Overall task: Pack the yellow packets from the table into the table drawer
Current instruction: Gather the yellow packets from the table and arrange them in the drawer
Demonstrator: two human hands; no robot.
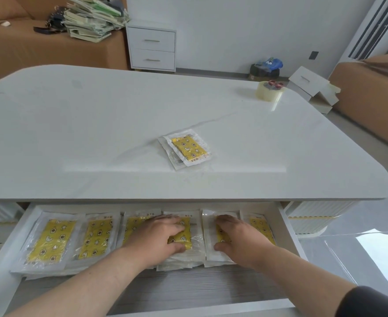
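Observation:
The open table drawer (290, 234) holds a row of several yellow packets in clear wrappers, such as the leftmost packet (51, 240). My left hand (156, 236) lies flat on a packet (184, 234) near the middle of the row, fingers spread and fairly straight. My right hand (238, 236) presses flat on the neighbouring packet (211, 243) to the right. One small stack of yellow packets (186, 148) lies on the white tabletop (97, 133), beyond both hands.
A roll of clear tape (269, 91) stands at the table's far right corner. Behind the table are a white two-drawer cabinet (152, 48), a brown sofa with piled books (92, 17), and white boxes (312, 88) on the floor.

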